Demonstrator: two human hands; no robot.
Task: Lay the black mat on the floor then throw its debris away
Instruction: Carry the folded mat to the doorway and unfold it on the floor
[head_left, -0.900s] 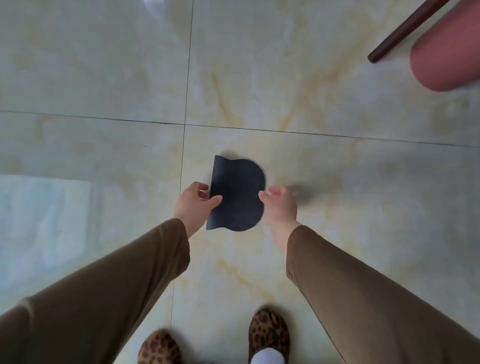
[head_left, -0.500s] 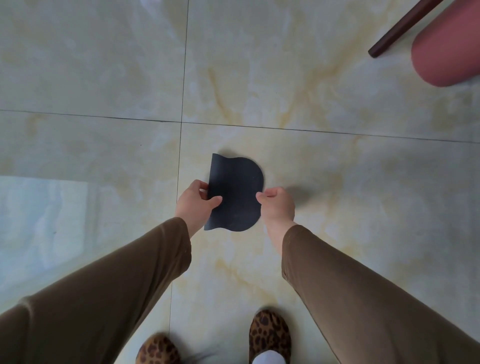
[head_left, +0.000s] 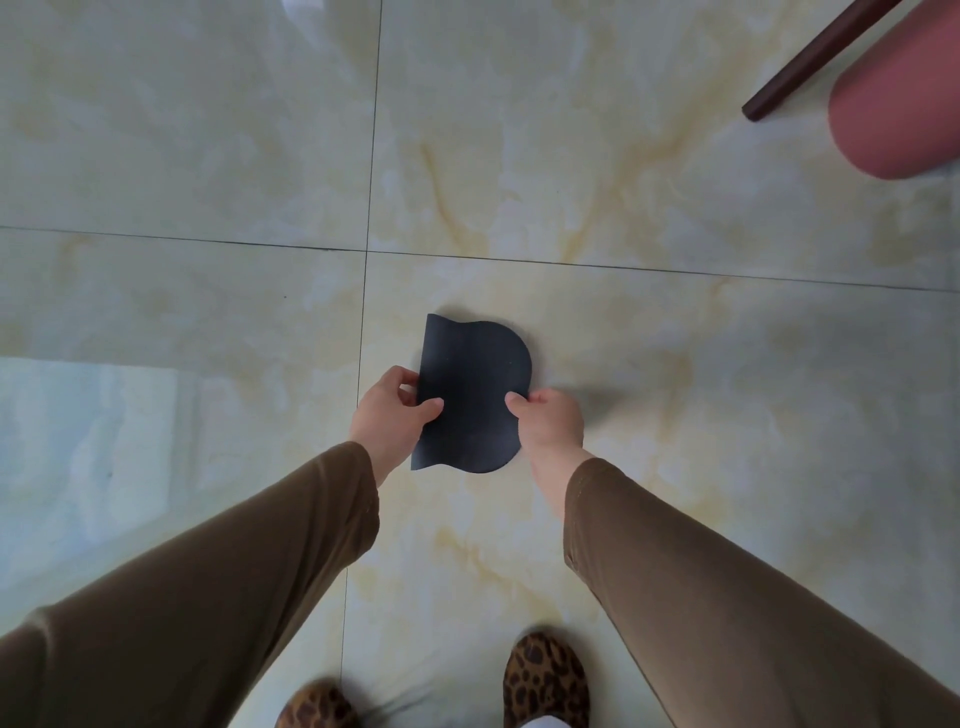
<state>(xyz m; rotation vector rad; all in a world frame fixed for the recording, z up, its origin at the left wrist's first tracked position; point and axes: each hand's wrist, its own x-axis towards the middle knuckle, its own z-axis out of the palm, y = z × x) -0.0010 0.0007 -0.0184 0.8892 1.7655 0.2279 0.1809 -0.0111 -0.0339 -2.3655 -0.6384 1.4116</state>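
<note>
Person is holding black mat (head_left: 470, 395) above the floor (head_left: 675, 415), near the tile joint; left hand (head_left: 389, 415) and right hand (head_left: 550, 421) fingers pinching its side edges. Laying step underway; next probably lowering it flat.

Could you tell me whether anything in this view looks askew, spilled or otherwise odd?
Only the black mat stands out: it is curled rather than flat, its left edge wavy at both corners, pinched between the left hand and right hand above the tiled floor. No spilled debris is visible.
</note>
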